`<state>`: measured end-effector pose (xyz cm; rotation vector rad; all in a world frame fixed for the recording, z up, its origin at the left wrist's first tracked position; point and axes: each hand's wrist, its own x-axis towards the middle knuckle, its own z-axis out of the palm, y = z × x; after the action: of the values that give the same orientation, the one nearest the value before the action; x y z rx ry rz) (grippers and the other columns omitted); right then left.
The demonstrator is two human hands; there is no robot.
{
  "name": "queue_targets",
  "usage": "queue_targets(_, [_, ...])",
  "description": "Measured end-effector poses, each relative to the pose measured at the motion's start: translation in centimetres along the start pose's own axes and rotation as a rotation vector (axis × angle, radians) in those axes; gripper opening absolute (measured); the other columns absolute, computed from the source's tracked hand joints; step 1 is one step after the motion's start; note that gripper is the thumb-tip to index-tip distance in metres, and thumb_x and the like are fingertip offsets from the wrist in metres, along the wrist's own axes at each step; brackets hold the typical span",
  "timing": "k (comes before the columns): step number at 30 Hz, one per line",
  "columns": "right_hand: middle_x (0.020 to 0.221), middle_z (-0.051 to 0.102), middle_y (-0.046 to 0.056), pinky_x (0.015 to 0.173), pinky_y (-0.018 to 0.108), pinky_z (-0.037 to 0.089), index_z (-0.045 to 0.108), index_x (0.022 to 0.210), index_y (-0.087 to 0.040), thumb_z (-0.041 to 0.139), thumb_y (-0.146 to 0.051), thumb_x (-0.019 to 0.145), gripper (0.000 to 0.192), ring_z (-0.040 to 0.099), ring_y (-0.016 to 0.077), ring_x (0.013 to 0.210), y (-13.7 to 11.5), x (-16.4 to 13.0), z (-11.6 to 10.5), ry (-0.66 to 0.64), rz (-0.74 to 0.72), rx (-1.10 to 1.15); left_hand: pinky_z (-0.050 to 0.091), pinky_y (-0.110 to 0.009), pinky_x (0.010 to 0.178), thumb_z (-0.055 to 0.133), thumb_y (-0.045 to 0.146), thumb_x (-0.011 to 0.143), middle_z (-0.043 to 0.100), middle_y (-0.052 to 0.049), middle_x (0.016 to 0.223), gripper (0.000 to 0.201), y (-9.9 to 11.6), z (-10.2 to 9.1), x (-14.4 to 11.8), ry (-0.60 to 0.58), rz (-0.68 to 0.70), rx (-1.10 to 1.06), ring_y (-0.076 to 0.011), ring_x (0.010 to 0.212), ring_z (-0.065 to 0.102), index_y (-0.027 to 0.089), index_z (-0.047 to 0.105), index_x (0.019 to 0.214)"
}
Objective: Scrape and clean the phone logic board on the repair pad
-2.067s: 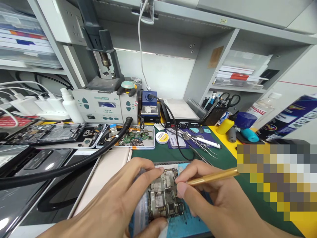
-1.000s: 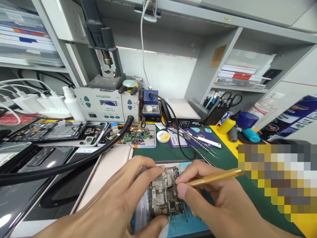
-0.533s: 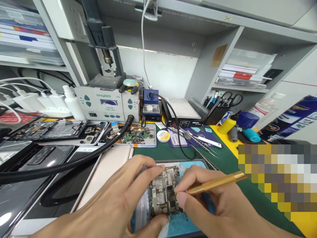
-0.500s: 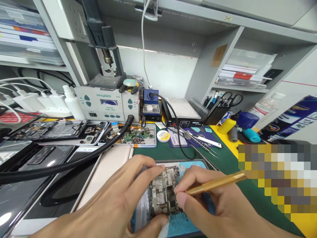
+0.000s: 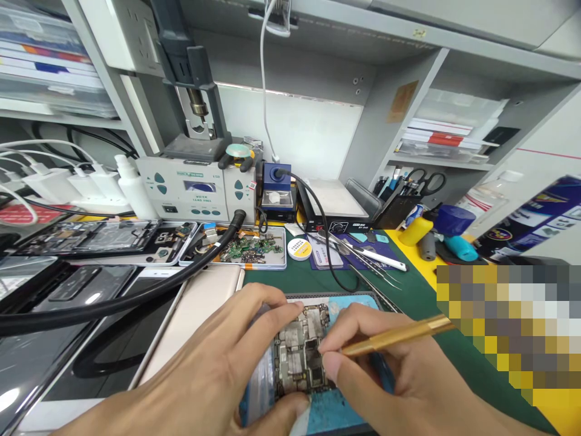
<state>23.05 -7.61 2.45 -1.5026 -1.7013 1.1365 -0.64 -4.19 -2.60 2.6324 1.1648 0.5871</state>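
A: Where is the circuit board (image 5: 303,354)?

B: Near the front edge of the bench (image 5: 318,280), lying on a blue mat (image 5: 338,410) that sits on the green cover.

A: What is the left hand (image 5: 213,375) doing?

B: It is clamped on the board. The fingers curl over its far left edge and the thumb presses at its near edge, so the board is pinned between them.

A: And the right hand (image 5: 399,381)?

B: Its thumb and forefinger are pinched together on a gold-coloured tool (image 5: 394,335). The handle points away to the right; the tip meets the board at its right side, close to a dark chip. The tip itself is too small to make out.

A: What lies around them?

B: Left of the left hand, a pale gold phone back (image 5: 200,315). A thick black hose (image 5: 136,300) crosses above it, running to the rework station (image 5: 195,195) at the far left. A metal tray of small parts (image 5: 245,251) sits far of the hands, with a round tin (image 5: 298,249) just right of it. Tweezers (image 5: 363,263) lie further right on the green cover. A yellow bottle (image 5: 414,230) stands at the far right, near a holder with scissors (image 5: 420,180).
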Motion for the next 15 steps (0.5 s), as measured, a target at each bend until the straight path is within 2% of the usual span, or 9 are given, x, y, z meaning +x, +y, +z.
queue_targets(3, [0.063,0.050,-0.006,0.052,0.027,0.034,0.064,0.082,-0.026,0.065,-0.030,0.092,0.011,0.044,0.0135,0.055,0.18,0.04,0.06,0.003,0.023,0.020,0.068,-0.024,0.091,0.069,0.042,0.092,0.053,0.000,0.150,0.071,0.05,-0.05,0.01,-0.003,0.001,-0.001,-0.0193,0.119,0.073,0.045,0.035,0.155])
queue_targets(7, [0.065,0.051,-0.006,0.054,0.027,0.035,0.064,0.085,-0.027,0.064,-0.034,0.095,0.012,0.044,0.0145,0.057,0.28,0.22,0.02,0.004,0.037,0.027,0.067,-0.028,0.097,0.069,0.040,0.091,0.053,0.001,0.151,0.070,0.12,0.12,0.26,0.008,-0.002,-0.002,-0.0206,0.124,0.070,0.046,0.036,0.153])
queue_targets(9, [0.064,0.051,-0.006,0.054,0.028,0.035,0.063,0.084,-0.027,0.064,-0.033,0.095,0.012,0.044,0.0147,0.057,0.23,0.25,-0.02,0.013,0.040,0.028,0.068,-0.027,0.094,0.069,0.040,0.091,0.053,0.000,0.151,0.070,0.16,0.13,0.35,0.003,0.006,-0.003,-0.0208,0.124,0.070,0.045,0.037,0.153])
queue_targets(15, [0.063,0.049,-0.006,0.054,0.028,0.033,0.063,0.082,-0.026,0.065,-0.028,0.092,0.010,0.043,0.0140,0.056,0.08,0.04,-0.06,-0.007,0.034,0.036,0.069,-0.024,0.088,0.071,0.032,0.086,0.060,0.001,0.142,0.070,0.47,-0.59,0.62,0.023,0.062,-0.021,-0.0182,0.113,0.075,0.043,0.040,0.147])
